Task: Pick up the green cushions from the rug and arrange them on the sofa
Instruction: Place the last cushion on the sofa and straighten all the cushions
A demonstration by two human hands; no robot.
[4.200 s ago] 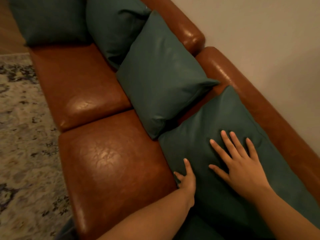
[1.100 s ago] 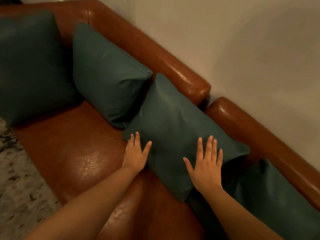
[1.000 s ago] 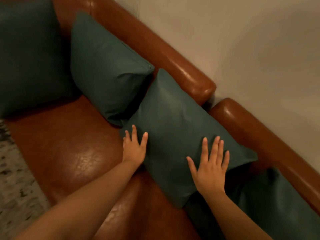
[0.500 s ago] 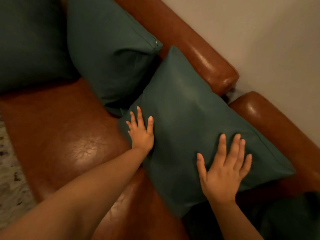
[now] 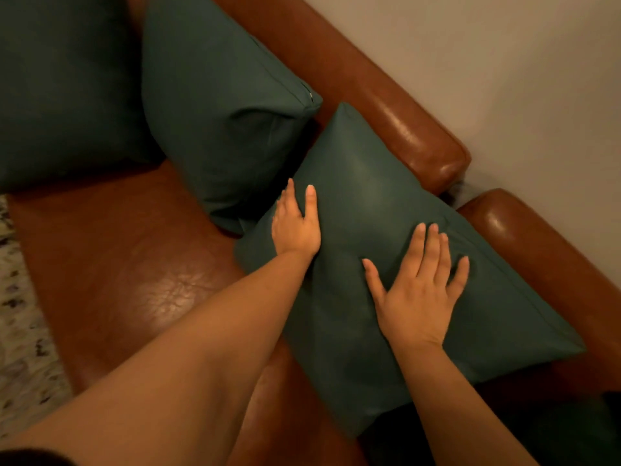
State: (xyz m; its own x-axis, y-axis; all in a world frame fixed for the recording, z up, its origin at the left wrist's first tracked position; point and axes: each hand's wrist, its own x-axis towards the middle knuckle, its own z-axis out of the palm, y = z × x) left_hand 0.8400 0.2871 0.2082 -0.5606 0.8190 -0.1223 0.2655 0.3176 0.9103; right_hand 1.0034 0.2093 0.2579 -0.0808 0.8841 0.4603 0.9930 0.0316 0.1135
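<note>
A green cushion leans against the back of the brown leather sofa. My left hand lies flat on its left edge, fingers partly curled over the side. My right hand presses flat on its middle with fingers spread. Neither hand grips it. A second green cushion stands to the left, touching the first one's corner. A third green cushion fills the upper left. The edge of a fourth dark cushion shows at the bottom right.
The sofa's backrest runs diagonally along a plain wall, with a gap between two backrest sections. A patterned rug shows at the left edge. Bare seat leather lies left of my left arm.
Earlier both hands rested on the cushion at the far right. They now rest on the neighbouring cushion. In the last second the view closed in and my left hand slid onto its edge.
</note>
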